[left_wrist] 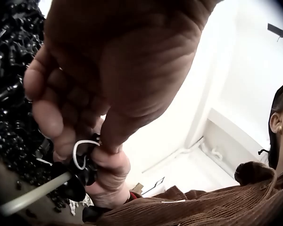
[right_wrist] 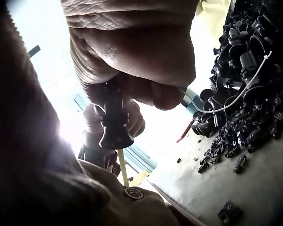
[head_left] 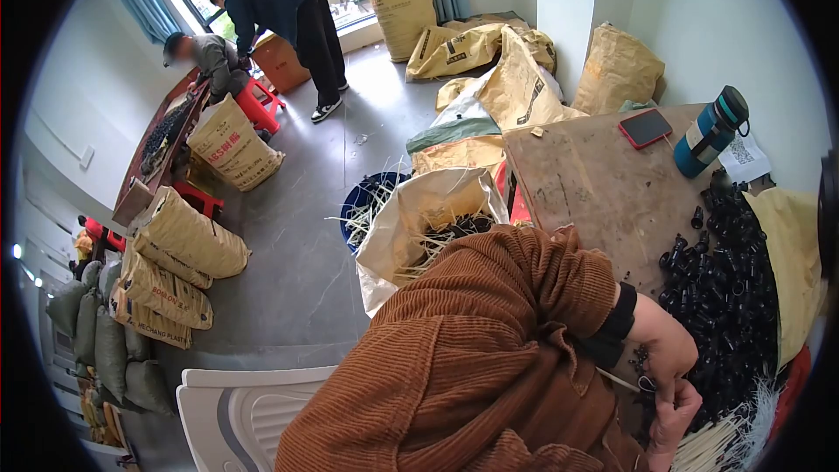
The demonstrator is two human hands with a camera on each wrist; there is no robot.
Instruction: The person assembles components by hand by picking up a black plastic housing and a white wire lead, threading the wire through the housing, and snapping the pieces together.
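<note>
Both hands meet beside the heap of black parts. My right hand [head_left: 675, 424] [right_wrist: 132, 52] grips a black flared part [right_wrist: 115, 125], from which a pale stick [right_wrist: 123, 165] [left_wrist: 35, 194] sticks out. A thin white cord [right_wrist: 236, 100] trails from its fingertips. In the left wrist view, my left hand [left_wrist: 132, 61] [head_left: 666, 341] has thumb and fingertips pinched together at the end of a white cord loop [left_wrist: 75, 155]; its other fingers are curled. The right hand [left_wrist: 111, 176] is just below, close against it. What lies between the left fingertips is mostly hidden.
The black parts [head_left: 725, 297] are heaped on the wooden table [head_left: 594, 183], with pale sticks [head_left: 712, 450] at the near edge. A phone [head_left: 645, 128] and blue bottle [head_left: 710, 133] stand farther back. An open sack [head_left: 384, 249] is beside the table; two people are near the window.
</note>
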